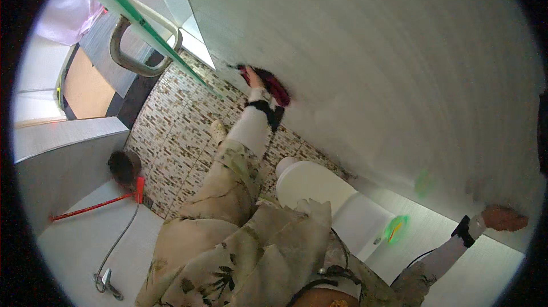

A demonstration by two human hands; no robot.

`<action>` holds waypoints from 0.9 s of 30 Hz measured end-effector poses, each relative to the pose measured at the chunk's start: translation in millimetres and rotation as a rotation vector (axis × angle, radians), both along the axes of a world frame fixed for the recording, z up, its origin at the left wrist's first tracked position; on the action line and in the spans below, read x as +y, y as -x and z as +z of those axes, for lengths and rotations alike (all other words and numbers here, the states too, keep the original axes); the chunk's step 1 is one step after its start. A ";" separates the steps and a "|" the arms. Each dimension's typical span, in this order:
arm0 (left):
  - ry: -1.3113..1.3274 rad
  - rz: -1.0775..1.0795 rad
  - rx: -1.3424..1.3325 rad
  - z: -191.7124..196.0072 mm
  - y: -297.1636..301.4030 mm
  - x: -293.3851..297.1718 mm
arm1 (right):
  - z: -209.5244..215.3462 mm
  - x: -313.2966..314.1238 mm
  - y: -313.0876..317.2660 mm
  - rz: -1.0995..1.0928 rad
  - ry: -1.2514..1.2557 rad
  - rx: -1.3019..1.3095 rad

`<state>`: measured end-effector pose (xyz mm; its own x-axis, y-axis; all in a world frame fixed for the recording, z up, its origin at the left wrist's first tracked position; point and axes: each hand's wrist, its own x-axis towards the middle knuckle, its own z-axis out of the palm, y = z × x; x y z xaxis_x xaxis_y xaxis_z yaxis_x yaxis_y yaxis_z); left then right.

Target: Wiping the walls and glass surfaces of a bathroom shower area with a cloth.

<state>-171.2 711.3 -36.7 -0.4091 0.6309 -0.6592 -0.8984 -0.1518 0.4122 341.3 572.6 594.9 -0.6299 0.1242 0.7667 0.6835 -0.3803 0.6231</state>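
Note:
At the foot of the big grey wall panel (365, 79), my left hand (255, 80) is closed on a dark red cloth (277, 91). The cloth lies pressed against the panel's surface. A black band circles my left wrist, over a white sleeve. Far to the right, my right hand (505, 218) rests against the same panel, fingers stretched out and blurred, with nothing visible in it. Another black band sits on that wrist. Below my left hand is a white toilet (311, 184) with its lid down.
A glass door (137, 16) with a metal handle (117, 50) stands at upper left. A dark bucket (124, 167) and a red-handled tool (97, 207) are at left, near a hose (117, 241). A green round thing (397, 229) sits on the cistern. Mosaic tiles (177, 118) cover the floor.

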 end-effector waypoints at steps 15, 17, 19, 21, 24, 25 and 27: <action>-0.307 0.014 0.034 264.2 -8.2 -0.6 | -9.9 -4.7 13.1 0.077 0.001 0.111; -0.404 0.160 0.314 342.5 -15.5 -12.5 | -7.8 1.5 18.4 0.073 -0.019 0.101; -0.037 0.325 1.173 357.7 -25.2 -5.2 | -3.2 5.9 2.9 -0.031 -0.014 -0.016; -0.033 0.270 1.302 378.9 -49.8 -16.5 | 3.5 0.2 5.6 -0.051 -0.010 -0.122; -0.098 0.312 1.280 357.4 -65.3 -17.9 | -2.2 5.9 7.4 0.108 -0.026 0.027; -0.071 0.340 1.224 341.8 -68.0 -16.1 | -2.6 7.2 6.2 0.146 -0.023 0.066; -0.028 0.362 1.110 296.1 -81.3 -8.0 | -6.7 0.6 -3.1 0.172 -0.007 0.088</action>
